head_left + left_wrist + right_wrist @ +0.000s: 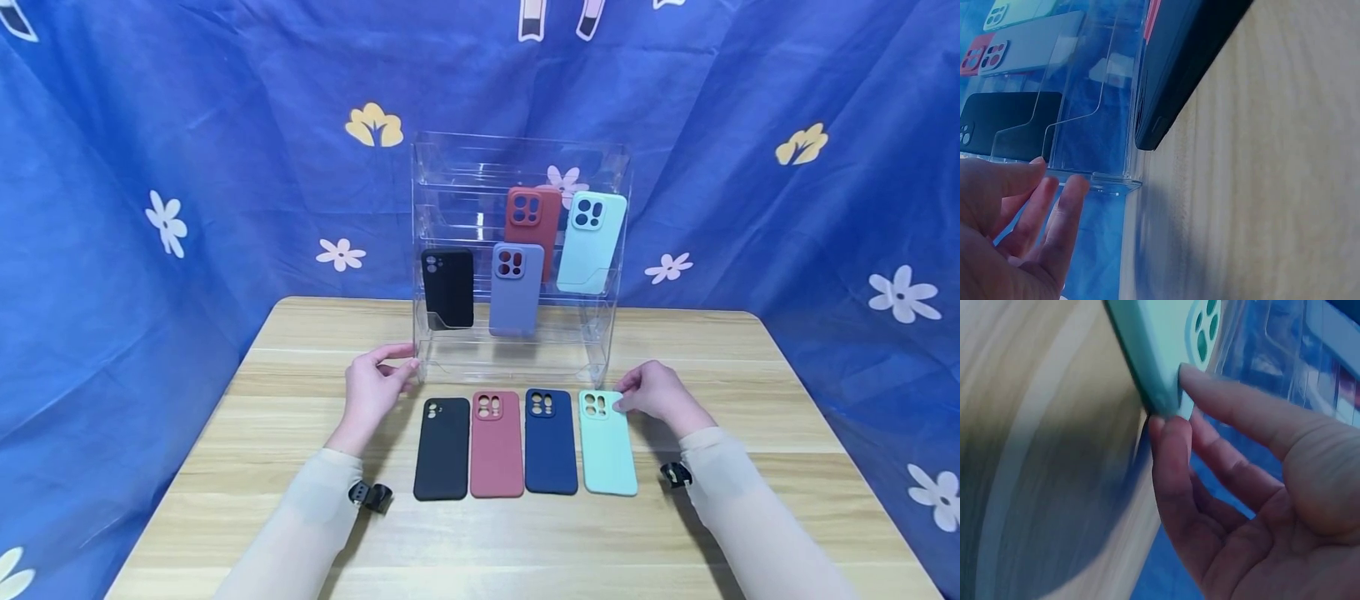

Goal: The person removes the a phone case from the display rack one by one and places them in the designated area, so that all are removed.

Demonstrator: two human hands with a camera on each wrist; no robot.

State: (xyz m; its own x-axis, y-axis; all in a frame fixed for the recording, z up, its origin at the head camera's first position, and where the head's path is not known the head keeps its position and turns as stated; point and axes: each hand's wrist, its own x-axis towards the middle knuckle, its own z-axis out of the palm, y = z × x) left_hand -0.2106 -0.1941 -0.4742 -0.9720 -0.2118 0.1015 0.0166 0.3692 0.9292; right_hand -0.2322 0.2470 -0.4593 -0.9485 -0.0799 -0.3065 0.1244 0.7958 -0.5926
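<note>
At the right end of a row on the table, my right hand [660,392] pinches the upper right corner of a mint green phone case [609,450] between thumb and fingers. In the right wrist view the thumb lies on its back, with a finger at its edge. My left hand [372,383] touches the lower left side of a clear tiered display rack [510,358], its fingers fairly straight. Left of the mint case lie a navy phone case [551,454], a dusty red phone case [497,458] and a black phone case [441,454].
Standing in the rack are a smaller black case [450,292], a lavender case [516,296], a red case [543,229] and a light mint case [590,250]. A blue flowered cloth [247,167] hangs behind and beside the wooden table [315,333].
</note>
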